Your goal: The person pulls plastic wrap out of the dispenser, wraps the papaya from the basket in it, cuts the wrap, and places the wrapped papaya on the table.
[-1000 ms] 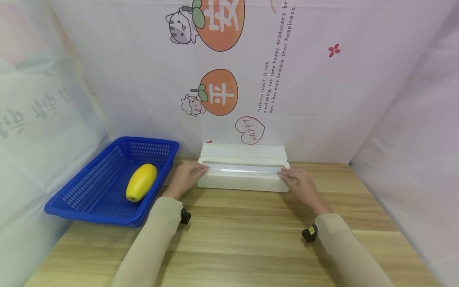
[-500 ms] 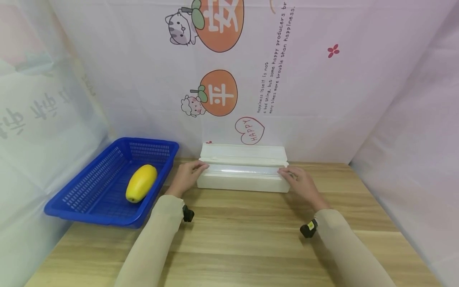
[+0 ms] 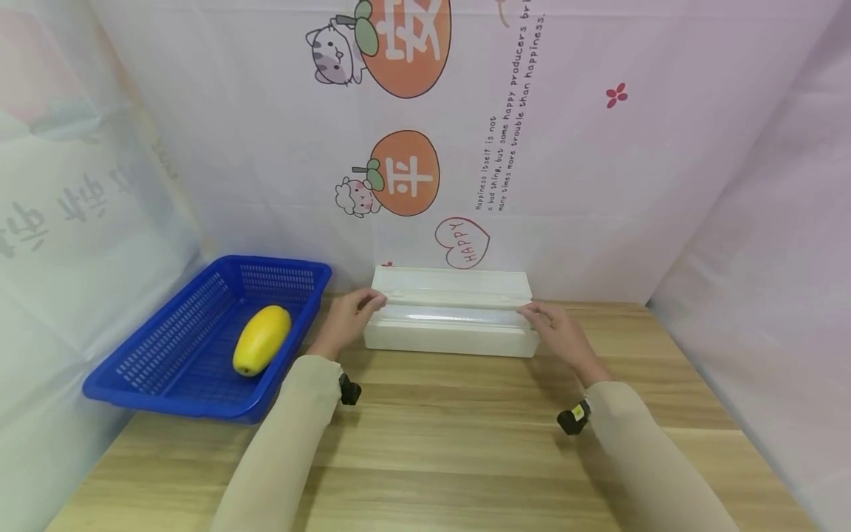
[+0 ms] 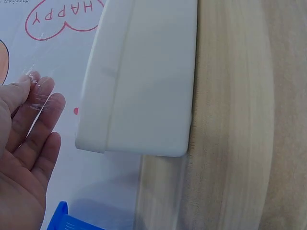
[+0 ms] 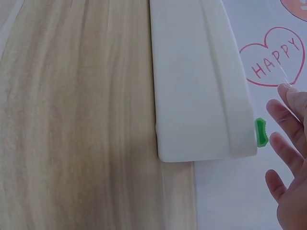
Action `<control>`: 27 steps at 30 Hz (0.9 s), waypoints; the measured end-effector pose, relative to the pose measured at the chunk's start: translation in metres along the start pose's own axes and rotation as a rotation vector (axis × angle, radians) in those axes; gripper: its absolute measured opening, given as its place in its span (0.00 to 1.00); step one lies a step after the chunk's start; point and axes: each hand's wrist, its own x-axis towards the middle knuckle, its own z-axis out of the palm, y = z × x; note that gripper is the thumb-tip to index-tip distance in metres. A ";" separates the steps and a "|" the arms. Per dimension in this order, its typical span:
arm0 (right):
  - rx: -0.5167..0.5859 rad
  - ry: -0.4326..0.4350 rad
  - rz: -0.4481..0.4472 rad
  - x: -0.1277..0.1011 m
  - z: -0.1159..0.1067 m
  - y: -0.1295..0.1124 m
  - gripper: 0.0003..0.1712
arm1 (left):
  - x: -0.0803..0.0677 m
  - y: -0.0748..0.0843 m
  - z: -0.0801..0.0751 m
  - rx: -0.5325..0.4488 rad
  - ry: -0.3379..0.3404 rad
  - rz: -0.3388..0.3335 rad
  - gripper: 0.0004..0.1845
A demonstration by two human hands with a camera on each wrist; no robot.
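Hands (image 3: 343,319) (image 3: 561,334) pinched on clear film (image 3: 459,315) (ample tabletop (image 3: 459,443) before the front edge (image 3: 452,351) of the white box (image 3: 452,338))

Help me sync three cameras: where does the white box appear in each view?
Head: white box just below centre, between the left hand and the right hand.
Left wrist: white box upper centre, cut off by the top edge.
Right wrist: white box right of upper centre, likewise cut off.
Shared landmark: red HAPPY heart.

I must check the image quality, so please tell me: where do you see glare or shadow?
Head: glare streaks the clear film, soft shadows lie beside the sleeves; left wrist: small glints on film in the left hand; right wrist: the table darkens beside the white box.
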 end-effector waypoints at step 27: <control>0.033 0.023 0.010 -0.003 -0.020 -0.024 0.28 | 0.000 0.033 -0.016 -0.013 0.055 -0.024 0.16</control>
